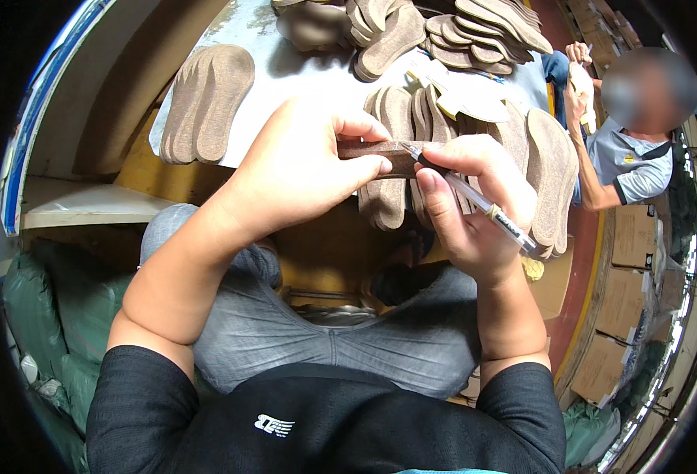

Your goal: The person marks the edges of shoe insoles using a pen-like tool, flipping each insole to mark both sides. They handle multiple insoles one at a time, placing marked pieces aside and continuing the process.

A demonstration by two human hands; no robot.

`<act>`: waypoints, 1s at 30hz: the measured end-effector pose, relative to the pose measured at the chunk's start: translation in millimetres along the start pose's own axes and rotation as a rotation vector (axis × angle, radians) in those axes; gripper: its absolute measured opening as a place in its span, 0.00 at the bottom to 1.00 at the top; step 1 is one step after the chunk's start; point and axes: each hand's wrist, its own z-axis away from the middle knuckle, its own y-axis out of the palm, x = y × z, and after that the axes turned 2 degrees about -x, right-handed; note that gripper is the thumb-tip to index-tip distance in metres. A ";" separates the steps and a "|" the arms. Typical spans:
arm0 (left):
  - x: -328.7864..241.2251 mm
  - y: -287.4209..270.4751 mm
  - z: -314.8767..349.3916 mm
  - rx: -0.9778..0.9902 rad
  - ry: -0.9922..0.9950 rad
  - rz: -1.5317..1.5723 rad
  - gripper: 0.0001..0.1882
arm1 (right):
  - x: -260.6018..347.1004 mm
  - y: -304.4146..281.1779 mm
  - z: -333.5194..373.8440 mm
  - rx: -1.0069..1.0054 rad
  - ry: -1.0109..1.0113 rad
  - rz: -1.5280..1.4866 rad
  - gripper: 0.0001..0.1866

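Between the thumb and fingers of my left hand [305, 158] is a brown felt-like shoe insole [400, 162], held sideways over the table's near edge. My right hand [479, 197] pinches a clear-barrelled pen [479, 201], its tip at the insole's surface near my left fingertips. Part of the insole is hidden behind my fingers. Just beyond and under my hands, more brown insoles [388, 205] lie in overlapping rows, and another row [550, 174] sits to the right of my right hand. A fanned group of insoles [214, 103] lies to the left.
The pale table [285, 79] carries several insole piles [482, 35] at the back and pale cut-out pieces [471, 99]. On the right, a person in a grey shirt [629, 162] holds a pale piece. Cardboard boxes [633, 237] stand at the right; green sacks [88, 387] at the left.
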 end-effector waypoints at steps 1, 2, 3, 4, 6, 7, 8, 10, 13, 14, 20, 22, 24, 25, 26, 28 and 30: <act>-2.5 -0.1 1.1 -0.002 -0.003 -0.006 0.14 | -1.2 0.7 0.4 0.003 -0.023 0.016 0.11; -2.0 0.5 1.0 -0.010 0.016 -0.008 0.13 | -1.9 1.3 0.3 0.002 -0.029 0.023 0.10; -1.5 1.1 1.0 -0.019 0.034 -0.010 0.13 | -2.3 1.8 0.3 0.002 -0.035 0.030 0.10; -1.0 1.0 1.3 -0.028 0.053 -0.015 0.13 | -2.6 2.7 0.3 -0.001 -0.042 0.036 0.10; -3.7 -1.0 1.5 -0.009 0.033 -0.011 0.12 | -3.6 4.4 1.5 -0.014 -0.037 0.029 0.10; -5.3 -2.5 1.8 -0.001 0.023 -0.010 0.12 | -4.0 5.3 1.5 -0.021 -0.036 0.023 0.10; -5.8 -3.9 1.6 0.018 0.012 -0.001 0.12 | -4.6 5.6 1.1 -0.019 -0.048 0.028 0.10; -5.2 -6.7 -0.8 0.058 -0.007 0.019 0.12 | -6.0 5.5 0.5 -0.014 -0.072 0.040 0.10; -0.6 -9.7 -3.7 0.129 -0.031 0.147 0.12 | -6.0 6.1 0.9 -0.026 -0.083 0.029 0.10; 0.7 -10.3 -4.2 0.137 -0.038 0.169 0.12 | -5.7 6.1 0.7 -0.027 -0.081 0.019 0.10; 2.0 -12.7 -5.4 0.170 -0.071 0.236 0.13 | -2.4 3.8 0.8 -0.005 -0.056 0.012 0.08; 2.0 -13.4 -5.6 0.173 -0.073 0.237 0.14 | 1.2 1.6 2.5 0.018 -0.015 -0.003 0.06; 4.8 -12.0 -6.9 0.181 -0.075 0.271 0.14 | -3.8 3.7 1.8 -0.018 -0.055 0.003 0.08; 5.7 -11.5 -7.3 0.184 -0.077 0.287 0.14 | -5.7 4.7 1.4 -0.037 -0.075 0.004 0.09; 5.2 -11.5 -7.4 0.183 -0.080 0.279 0.15 | -5.9 4.7 1.5 -0.035 -0.077 0.005 0.09; 3.2 -12.2 -7.0 0.178 -0.086 0.262 0.15 | -5.8 4.7 1.1 -0.032 -0.081 0.005 0.09; 3.6 -12.1 -6.9 0.167 -0.078 0.252 0.15 | -3.8 3.1 -0.8 -0.018 -0.077 0.011 0.09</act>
